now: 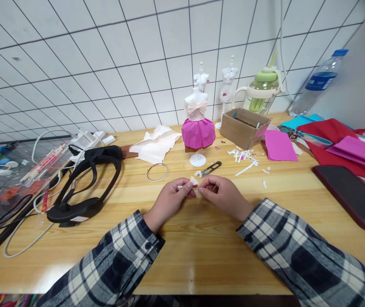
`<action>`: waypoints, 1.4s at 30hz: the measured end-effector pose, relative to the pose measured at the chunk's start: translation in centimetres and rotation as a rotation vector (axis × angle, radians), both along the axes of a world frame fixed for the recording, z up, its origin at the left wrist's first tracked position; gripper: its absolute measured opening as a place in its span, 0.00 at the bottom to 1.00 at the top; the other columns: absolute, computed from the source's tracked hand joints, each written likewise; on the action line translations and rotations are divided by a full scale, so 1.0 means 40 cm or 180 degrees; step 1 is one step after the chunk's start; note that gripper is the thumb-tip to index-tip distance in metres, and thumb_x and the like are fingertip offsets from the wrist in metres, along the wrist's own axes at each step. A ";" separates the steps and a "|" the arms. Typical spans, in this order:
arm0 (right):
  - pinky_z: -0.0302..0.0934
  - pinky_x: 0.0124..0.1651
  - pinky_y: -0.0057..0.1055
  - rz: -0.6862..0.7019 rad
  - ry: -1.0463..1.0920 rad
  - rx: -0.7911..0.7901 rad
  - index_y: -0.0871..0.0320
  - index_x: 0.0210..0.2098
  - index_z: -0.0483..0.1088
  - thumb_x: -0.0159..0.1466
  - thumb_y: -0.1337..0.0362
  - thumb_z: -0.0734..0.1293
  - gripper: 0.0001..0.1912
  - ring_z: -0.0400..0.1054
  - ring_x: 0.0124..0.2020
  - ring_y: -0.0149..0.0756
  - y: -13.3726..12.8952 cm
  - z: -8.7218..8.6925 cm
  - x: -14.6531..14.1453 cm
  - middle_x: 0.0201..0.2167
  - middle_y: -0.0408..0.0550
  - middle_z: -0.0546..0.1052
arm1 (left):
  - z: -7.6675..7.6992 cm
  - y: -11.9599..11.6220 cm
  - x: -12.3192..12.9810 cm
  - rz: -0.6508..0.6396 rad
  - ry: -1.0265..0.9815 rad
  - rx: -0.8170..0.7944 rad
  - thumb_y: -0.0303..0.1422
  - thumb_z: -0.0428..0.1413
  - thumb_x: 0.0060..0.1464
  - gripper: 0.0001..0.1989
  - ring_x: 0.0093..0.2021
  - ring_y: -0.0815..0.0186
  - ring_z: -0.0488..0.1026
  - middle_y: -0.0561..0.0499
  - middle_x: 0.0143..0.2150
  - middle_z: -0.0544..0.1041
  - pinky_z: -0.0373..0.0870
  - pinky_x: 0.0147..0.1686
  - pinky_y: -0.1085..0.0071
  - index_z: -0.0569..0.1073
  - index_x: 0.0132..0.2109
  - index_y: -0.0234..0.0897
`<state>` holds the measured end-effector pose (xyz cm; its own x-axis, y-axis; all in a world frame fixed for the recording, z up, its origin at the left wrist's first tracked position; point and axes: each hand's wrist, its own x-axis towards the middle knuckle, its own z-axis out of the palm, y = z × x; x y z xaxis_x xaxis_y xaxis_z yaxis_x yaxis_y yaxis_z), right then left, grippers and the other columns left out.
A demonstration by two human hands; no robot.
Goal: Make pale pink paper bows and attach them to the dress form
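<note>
Pinched between the thumb and fingers of my left hand (176, 192) is a small piece of pale pink crepe paper (194, 181). My right hand (219, 192) is closed beside it, its fingertips pressed together near the paper; whether anything lies in them I cannot make out. Just beyond both hands rest black thread snips (211, 169). Behind them stands a small mannequin (199, 111) on a round white base, dressed in a magenta paper skirt (198, 133) and a pale pink top with a bow (197, 109).
Left are a metal ring (157, 172), pale pink paper (155, 144) and a black headset (86, 192). At the right lie white paper strips (243, 155), a cardboard box (244, 127), magenta paper (280, 146) and a phone (351, 196). A jug (260, 91) and bottle (318, 83) stand behind.
</note>
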<state>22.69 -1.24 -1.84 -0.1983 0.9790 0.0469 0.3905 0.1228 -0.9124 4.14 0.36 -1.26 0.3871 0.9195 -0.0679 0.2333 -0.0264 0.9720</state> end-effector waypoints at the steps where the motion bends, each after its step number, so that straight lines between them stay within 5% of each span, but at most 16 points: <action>1: 0.54 0.26 0.26 0.0042 0.0007 -0.0001 0.58 0.29 0.70 0.59 0.62 0.65 0.06 0.60 0.23 0.28 -0.002 0.000 -0.002 0.21 0.39 0.68 | 0.000 0.001 0.000 0.0040 -0.0034 -0.0036 0.44 0.54 0.58 0.15 0.31 0.67 0.70 0.52 0.28 0.76 0.65 0.36 0.72 0.75 0.36 0.35; 7: 0.60 0.30 0.27 -0.0084 0.0548 -0.0097 0.59 0.43 0.69 0.58 0.58 0.66 0.15 0.64 0.27 0.29 -0.005 -0.001 -0.004 0.31 0.43 0.73 | 0.014 -0.005 0.003 -0.0201 0.0127 0.0023 0.43 0.52 0.60 0.16 0.31 0.68 0.70 0.52 0.28 0.75 0.64 0.36 0.73 0.74 0.33 0.34; 11: 0.60 0.30 0.27 -0.0159 0.0442 -0.0113 0.58 0.34 0.71 0.58 0.58 0.67 0.10 0.65 0.26 0.30 -0.002 -0.005 -0.003 0.27 0.43 0.74 | 0.011 -0.011 0.007 -0.0275 0.0221 0.0021 0.42 0.51 0.60 0.15 0.33 0.67 0.71 0.51 0.30 0.76 0.64 0.37 0.72 0.73 0.37 0.35; 18: 0.58 0.28 0.26 -0.0019 0.0550 -0.0376 0.58 0.32 0.69 0.57 0.58 0.67 0.10 0.64 0.25 0.29 -0.002 -0.010 -0.009 0.26 0.42 0.72 | 0.004 -0.009 0.007 0.0243 -0.0035 0.0072 0.40 0.56 0.56 0.11 0.34 0.68 0.68 0.53 0.33 0.73 0.62 0.37 0.74 0.70 0.37 0.36; 28: 0.56 0.28 0.26 0.0266 0.0273 -0.0293 0.58 0.30 0.68 0.59 0.58 0.66 0.09 0.62 0.25 0.29 -0.005 -0.016 -0.009 0.24 0.40 0.70 | -0.011 0.000 0.004 0.0393 -0.0631 -0.0653 0.42 0.60 0.52 0.14 0.29 0.72 0.65 0.55 0.30 0.71 0.60 0.32 0.76 0.70 0.38 0.35; 33: 0.60 0.28 0.27 0.0187 0.0679 -0.0294 0.56 0.45 0.65 0.57 0.56 0.69 0.19 0.64 0.25 0.28 -0.011 -0.010 -0.012 0.31 0.41 0.72 | -0.009 0.000 0.005 0.0332 -0.0597 -0.0583 0.42 0.61 0.52 0.15 0.31 0.71 0.67 0.54 0.31 0.73 0.63 0.34 0.74 0.71 0.38 0.35; 42: 0.61 0.24 0.26 0.0079 0.0779 -0.0489 0.57 0.31 0.67 0.57 0.58 0.67 0.09 0.64 0.24 0.29 -0.009 -0.001 -0.013 0.24 0.40 0.69 | -0.002 -0.005 0.003 0.0331 -0.0563 -0.0492 0.42 0.61 0.52 0.16 0.32 0.70 0.69 0.55 0.32 0.74 0.65 0.36 0.74 0.71 0.42 0.37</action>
<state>22.18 -1.59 -1.90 -0.2234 0.9733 -0.0521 0.1551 -0.0173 -0.9878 4.26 0.17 -1.36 0.3094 0.9390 -0.1503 0.0529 0.1408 0.9886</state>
